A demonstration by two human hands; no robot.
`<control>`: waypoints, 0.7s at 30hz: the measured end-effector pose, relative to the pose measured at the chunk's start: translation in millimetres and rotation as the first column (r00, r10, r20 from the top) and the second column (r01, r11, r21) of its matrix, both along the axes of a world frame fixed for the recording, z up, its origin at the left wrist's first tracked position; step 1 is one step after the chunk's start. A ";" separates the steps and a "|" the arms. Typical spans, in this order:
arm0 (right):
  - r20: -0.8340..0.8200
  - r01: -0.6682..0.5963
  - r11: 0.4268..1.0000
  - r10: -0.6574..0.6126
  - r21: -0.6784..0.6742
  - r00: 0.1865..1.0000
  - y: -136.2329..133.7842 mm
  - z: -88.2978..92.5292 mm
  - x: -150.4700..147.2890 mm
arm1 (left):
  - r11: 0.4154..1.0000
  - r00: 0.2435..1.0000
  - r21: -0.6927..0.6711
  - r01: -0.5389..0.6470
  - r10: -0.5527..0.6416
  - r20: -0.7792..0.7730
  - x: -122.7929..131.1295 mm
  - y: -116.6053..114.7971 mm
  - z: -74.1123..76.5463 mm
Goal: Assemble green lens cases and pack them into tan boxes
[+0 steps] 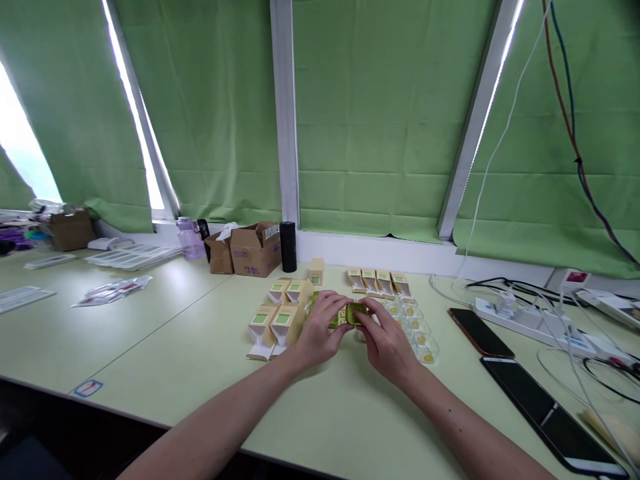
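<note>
A small green square container point(357, 313) is held up over the table between my two hands, its open side toward me. My left hand point(323, 330) is closed on its left side, with the thumb below. From the right, my right hand point(390, 340) grips it, the fingers reaching over its opening. Part of the piece, and whatever lies in it, is hidden by my fingers. Left of my hands stand several small tan cartons point(283, 317) with green labels and open flaps. Clear plastic cups point(424, 340) with yellow centres lie in rows beside my right hand.
More tan cartons point(383, 282) line up at the back, near a single carton point(316, 270). A cardboard box point(256, 250) and black cylinder point(289, 247) stand by the wall. On the right lie a phone point(481, 332), a tablet point(547, 410) and a power strip point(533, 325) with cables.
</note>
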State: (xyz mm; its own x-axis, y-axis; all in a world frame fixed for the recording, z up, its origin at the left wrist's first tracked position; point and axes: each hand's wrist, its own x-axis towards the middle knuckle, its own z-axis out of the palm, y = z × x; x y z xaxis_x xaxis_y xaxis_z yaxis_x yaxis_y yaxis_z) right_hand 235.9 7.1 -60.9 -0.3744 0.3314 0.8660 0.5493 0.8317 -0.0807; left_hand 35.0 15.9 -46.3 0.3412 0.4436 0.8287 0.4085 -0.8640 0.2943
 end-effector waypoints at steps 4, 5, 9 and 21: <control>-0.012 -0.015 1.000 0.014 -0.010 1.000 1.6 -1.6 0.7 | 1.000 1.000 -0.022 0.009 -0.009 0.006 -0.8 1.4 -1.2; -0.025 -0.018 1.000 0.017 -0.012 1.000 1.7 -2.4 1.1 | 0.999 1.000 -0.037 0.013 -0.013 0.013 -0.9 1.5 -1.2; -0.067 -0.010 0.999 0.008 -0.036 0.998 0.3 -5.0 2.6 | 0.990 0.997 -0.138 0.028 -0.017 0.080 -0.3 1.5 -1.3; -0.130 -0.050 0.998 0.043 -0.050 0.991 -3.6 -4.0 1.1 | 0.865 0.953 -0.490 0.107 0.051 0.298 5.4 5.5 3.3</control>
